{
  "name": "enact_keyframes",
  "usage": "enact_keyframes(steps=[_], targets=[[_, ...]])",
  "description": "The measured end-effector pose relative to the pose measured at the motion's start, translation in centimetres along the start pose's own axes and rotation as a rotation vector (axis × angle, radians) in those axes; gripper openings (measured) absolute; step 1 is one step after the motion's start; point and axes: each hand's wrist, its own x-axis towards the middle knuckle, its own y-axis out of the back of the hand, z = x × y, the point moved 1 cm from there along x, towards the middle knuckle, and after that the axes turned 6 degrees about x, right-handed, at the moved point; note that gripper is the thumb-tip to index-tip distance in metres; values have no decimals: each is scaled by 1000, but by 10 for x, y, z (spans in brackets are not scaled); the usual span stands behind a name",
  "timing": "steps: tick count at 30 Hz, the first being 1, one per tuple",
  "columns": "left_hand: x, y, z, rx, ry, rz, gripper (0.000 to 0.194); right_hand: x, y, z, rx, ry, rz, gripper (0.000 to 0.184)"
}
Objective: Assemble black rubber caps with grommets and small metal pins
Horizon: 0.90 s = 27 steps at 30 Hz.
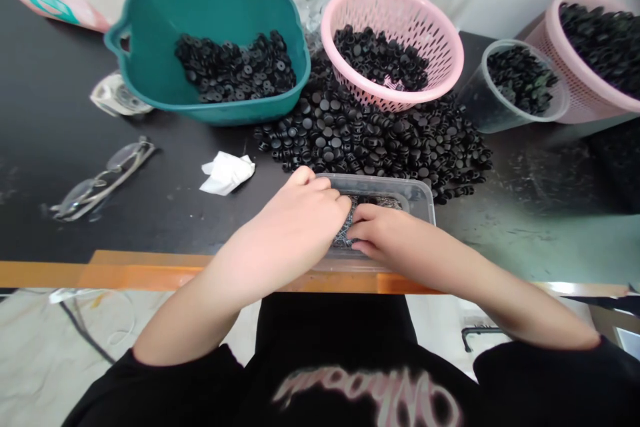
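Observation:
Both hands meet over a clear plastic tray (417, 192) at the table's near edge. The tray holds a tangle of thin dark metal pieces (373, 199). My left hand (300, 217) is curled, its fingertips pressed into the tray's contents. My right hand (385, 233) lies beside it, fingers pinched together against the same pieces. What exactly either hand grips is hidden by the fingers. Just beyond the tray lies a heap of small black round caps (370, 137) on the dark table.
A teal basin (165, 27) with black caps stands at the back left. A pink basket (435, 33) and a second pink basket (560, 90) hold more, beside a clear cup (480, 107). Glasses (103, 180), a crumpled tissue (226, 172) and a tape roll (117, 95) lie left.

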Motion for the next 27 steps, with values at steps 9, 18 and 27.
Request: enact_keyframes(steps=[9, 18, 27], targets=[[0, 13, -6, -153, 49, 7, 23, 3, -4, 7, 165, 49, 100, 21], [-8, 28, -10, -631, 219, 108, 4, -10, 23, 14, 804, 102, 412, 9], [-3, 37, 1, -757, 200, 217, 12, -16, 15, 12, 1160, 202, 647, 15]])
